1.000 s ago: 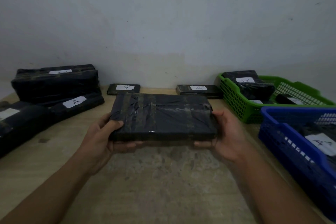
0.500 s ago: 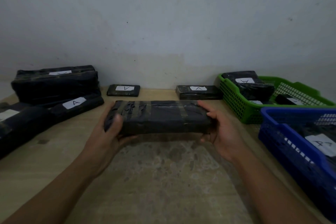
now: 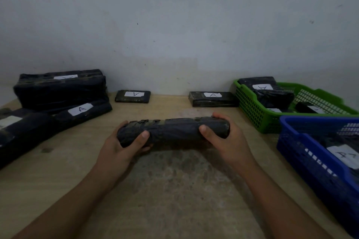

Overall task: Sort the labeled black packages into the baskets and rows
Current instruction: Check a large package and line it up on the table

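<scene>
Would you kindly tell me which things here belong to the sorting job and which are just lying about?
Belonging to the job: black package held by left hand and right hand; small package and flat package by the wall; stacked packages at left; green basket; blue basket.
Lying about: nothing loose visible; only the table and wall.

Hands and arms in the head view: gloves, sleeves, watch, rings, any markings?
Nothing worn that shows. The left hand and the right hand are both bare: no gloves, rings or tape. Both wrists are free of a watch or band. The left forearm and the right forearm are bare down to the frame edge, with no sleeve in view. The thumbnails look short and plain, though the light is dim.
</scene>
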The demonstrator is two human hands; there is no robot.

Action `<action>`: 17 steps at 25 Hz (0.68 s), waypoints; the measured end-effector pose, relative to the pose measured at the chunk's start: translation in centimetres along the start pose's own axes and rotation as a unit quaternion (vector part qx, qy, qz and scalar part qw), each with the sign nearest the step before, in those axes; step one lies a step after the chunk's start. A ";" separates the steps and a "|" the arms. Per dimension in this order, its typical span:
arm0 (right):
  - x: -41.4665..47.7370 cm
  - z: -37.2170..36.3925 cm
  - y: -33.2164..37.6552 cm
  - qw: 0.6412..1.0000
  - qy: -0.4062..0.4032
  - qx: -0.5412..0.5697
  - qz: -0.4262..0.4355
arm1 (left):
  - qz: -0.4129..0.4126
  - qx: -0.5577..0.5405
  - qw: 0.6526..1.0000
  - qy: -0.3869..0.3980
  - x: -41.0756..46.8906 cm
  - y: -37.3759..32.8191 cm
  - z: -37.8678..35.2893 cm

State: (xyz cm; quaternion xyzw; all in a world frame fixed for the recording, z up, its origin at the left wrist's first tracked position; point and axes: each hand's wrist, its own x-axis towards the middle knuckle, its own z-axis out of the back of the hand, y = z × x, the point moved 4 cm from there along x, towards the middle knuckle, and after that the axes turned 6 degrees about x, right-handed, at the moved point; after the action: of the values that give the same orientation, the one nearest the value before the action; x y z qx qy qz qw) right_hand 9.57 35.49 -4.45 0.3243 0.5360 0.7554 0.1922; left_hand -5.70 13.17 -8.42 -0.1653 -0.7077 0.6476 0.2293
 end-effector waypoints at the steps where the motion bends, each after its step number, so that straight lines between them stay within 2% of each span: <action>1: 0.1 0.0 -0.2 1.000 -0.009 -0.008 0.003 | -0.004 0.034 0.999 -0.011 -0.1 0.0 -0.1; 4: 0.1 -0.3 -0.3 1.000 -0.007 -0.025 0.013 | -0.023 0.171 0.984 -0.050 0.0 -0.4 0.9; 6: 0.2 -0.5 -0.3 0.999 -0.005 -0.035 0.017 | -0.035 0.171 0.983 -0.050 0.1 -0.5 1.8; 10: 0.5 -0.6 -1.6 0.999 0.018 0.044 -0.026 | -0.044 0.121 0.990 -0.051 0.3 -0.8 1.8; 14: 0.0 -0.7 -0.8 1.000 0.018 0.003 0.020 | -0.008 0.047 0.998 -0.039 0.4 -0.6 1.7; 16: -0.1 -1.0 -0.5 0.999 0.019 -0.020 0.020 | 0.023 -0.061 0.997 -0.043 0.8 -0.2 1.8; 17: 0.0 -1.1 -0.6 1.000 0.018 0.012 -0.003 | 0.037 -0.105 0.993 -0.046 0.9 0.1 1.9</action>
State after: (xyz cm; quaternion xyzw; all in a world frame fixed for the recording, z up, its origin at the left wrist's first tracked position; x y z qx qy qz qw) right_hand 8.77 34.88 -5.22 0.3112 0.5498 0.7538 0.1808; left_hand -7.55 12.05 -8.49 -0.1841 -0.7749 0.5847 0.1540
